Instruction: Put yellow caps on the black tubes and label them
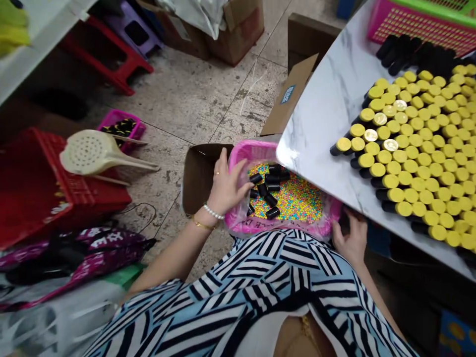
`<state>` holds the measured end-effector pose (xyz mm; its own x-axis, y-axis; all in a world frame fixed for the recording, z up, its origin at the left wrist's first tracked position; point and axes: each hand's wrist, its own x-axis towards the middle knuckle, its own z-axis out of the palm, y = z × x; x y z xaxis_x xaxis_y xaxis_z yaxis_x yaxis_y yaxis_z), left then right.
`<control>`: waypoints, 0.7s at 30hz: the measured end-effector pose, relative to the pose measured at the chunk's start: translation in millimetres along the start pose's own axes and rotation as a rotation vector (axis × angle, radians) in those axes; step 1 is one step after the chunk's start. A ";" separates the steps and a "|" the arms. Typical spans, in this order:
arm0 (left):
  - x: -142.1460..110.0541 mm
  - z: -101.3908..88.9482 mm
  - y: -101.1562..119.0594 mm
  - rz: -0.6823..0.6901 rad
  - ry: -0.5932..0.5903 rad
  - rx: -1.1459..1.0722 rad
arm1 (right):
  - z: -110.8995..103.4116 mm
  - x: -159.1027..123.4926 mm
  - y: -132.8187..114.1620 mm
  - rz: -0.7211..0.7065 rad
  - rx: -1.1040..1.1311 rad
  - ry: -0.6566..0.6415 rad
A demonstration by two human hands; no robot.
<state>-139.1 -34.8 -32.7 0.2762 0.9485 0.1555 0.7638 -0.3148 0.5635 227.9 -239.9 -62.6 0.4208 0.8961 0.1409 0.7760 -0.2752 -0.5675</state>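
Note:
A pink plastic basket [238, 225] lined with clear film sits at my waist, its far right part under the table corner. Inside lie small multicoloured beads [297, 203] and several short black cylinders [270, 200]. My left hand [227, 186] grips the basket's left end, its thumb over the rim and its fingers along the outside. At the right end, just below the table edge, my right hand [351, 237] holds the basket with its thumb at the rim; its other fingers are partly hidden.
A marble-patterned table [316, 119] at right bears many black tubes with yellow tops [409, 144] and a pink-and-green basket [420, 29]. Open cardboard boxes [201, 173] stand below. To the left are a red crate [74, 198], a cream fan-shaped plastic piece [92, 152] and a red stool [111, 59].

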 end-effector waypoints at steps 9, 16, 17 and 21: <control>-14.8 18.7 -66.9 -0.205 -0.203 -0.318 | 34.5 20.2 -20.5 0.326 0.525 -0.411; -59.9 -7.1 -21.6 -0.061 -0.054 -0.048 | 23.5 -21.3 -4.6 0.426 0.762 -0.341; -65.9 -7.7 -13.6 -0.035 -0.017 -0.002 | 22.0 -25.3 -5.6 0.415 0.781 -0.336; -70.2 6.8 22.7 0.155 0.133 0.141 | 27.7 -26.1 -12.2 0.433 0.845 -0.339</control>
<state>-137.2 -108.7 -36.3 0.3242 0.8822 0.3415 0.7949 -0.4498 0.4073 194.5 -250.3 -81.8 0.3298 0.8655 -0.3771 -0.0544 -0.3813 -0.9228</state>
